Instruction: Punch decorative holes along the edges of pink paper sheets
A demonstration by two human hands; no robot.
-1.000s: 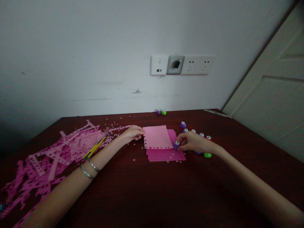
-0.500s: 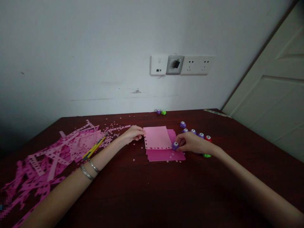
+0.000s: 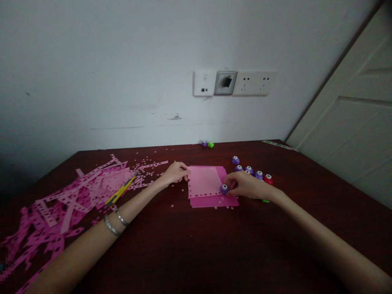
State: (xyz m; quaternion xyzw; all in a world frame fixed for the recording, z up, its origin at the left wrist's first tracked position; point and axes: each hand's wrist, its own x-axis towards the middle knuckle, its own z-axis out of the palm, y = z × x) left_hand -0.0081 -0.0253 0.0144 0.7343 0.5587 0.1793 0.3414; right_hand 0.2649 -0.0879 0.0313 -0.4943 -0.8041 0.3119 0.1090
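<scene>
Pinching the light-pink sheet (image 3: pixel 203 181) atop darker pink sheets (image 3: pixel 203 202) with left hand (image 3: pixel 176 172); gripping purple craft punch (image 3: pixel 224 189) at its lower-right corner with right hand (image 3: pixel 245 184) (wall plate (image 3: pixel 203 83) lettering illegible).

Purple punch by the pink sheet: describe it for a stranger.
On the dark red table, find the light pink sheet, punched along its near edge. At its right side is a small white-topped purple punch. Unlike the other purple punches, it is held in the right hand.
</scene>
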